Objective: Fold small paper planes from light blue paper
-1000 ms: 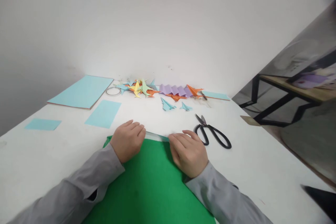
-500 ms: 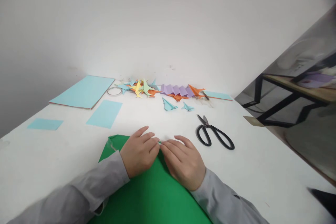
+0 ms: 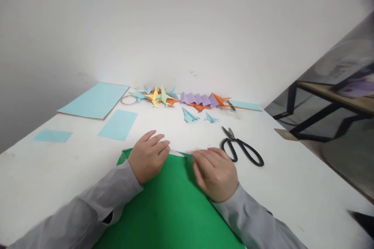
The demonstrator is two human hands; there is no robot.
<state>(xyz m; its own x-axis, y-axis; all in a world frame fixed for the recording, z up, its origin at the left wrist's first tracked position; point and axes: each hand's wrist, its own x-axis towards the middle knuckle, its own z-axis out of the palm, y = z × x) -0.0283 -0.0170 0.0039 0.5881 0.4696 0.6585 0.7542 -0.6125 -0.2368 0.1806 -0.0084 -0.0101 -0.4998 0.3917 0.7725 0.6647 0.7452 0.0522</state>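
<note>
Nearest to us, the big green sheet lies flat on the white table, and both our grey sleeves run across it. Our left hand rests palm down on its far edge, fingers loosely spread and gripping nothing. Our right hand sits just beside it with a small gap between them, knuckles up and fingers curled at the same edge. We cannot tell whether it is pinching. A thin pale blue strip shows in that gap. Just right of the right hand are the black scissors, lying shut. Further off to the left are two small blue papers. By the far wall there are a blue paper stack, a tape ring and colourful folded shapes.
</note>
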